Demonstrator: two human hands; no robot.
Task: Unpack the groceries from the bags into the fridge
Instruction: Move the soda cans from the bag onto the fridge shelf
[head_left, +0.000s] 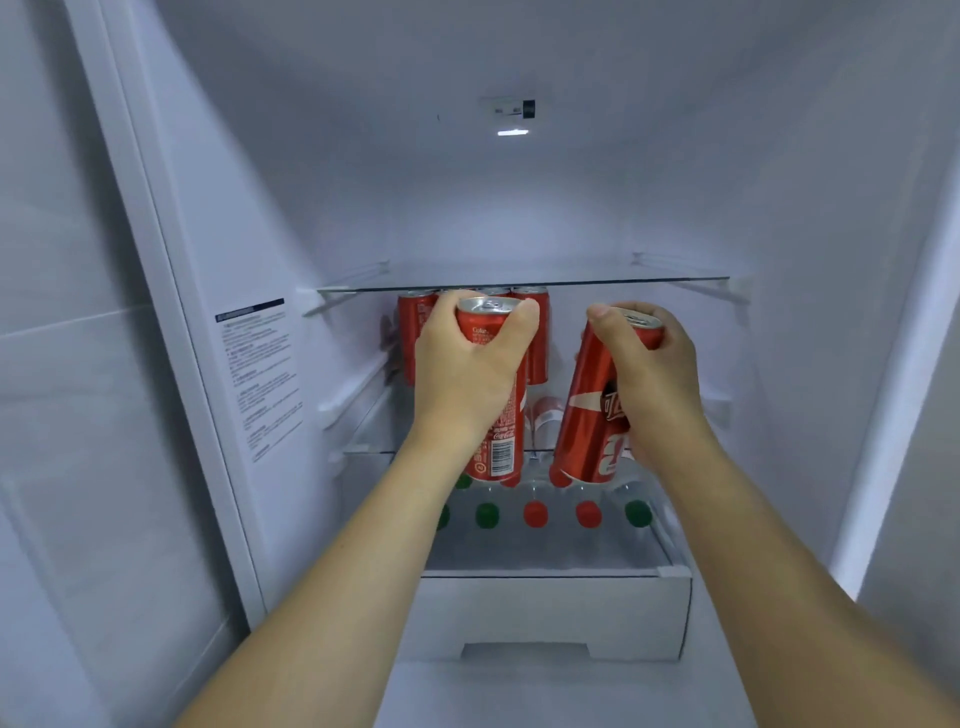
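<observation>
Both my arms reach into the open fridge. My left hand (467, 364) grips a tall red cola can (498, 441) near its top, upright, in front of the middle shelf. My right hand (654, 374) grips a second red cola can (587, 415), tilted with its top leaning right. Behind the left can, several red cans (537, 332) stand at the back left of the middle shelf, under the upper glass shelf (519, 283). The grocery bags are out of view.
Below the cans, bottles with green and red caps (535, 513) lie in a row on the lower shelf. A white drawer (550, 608) sits under them. The fridge's left wall carries a printed label (260, 374). The upper shelf holds nothing visible.
</observation>
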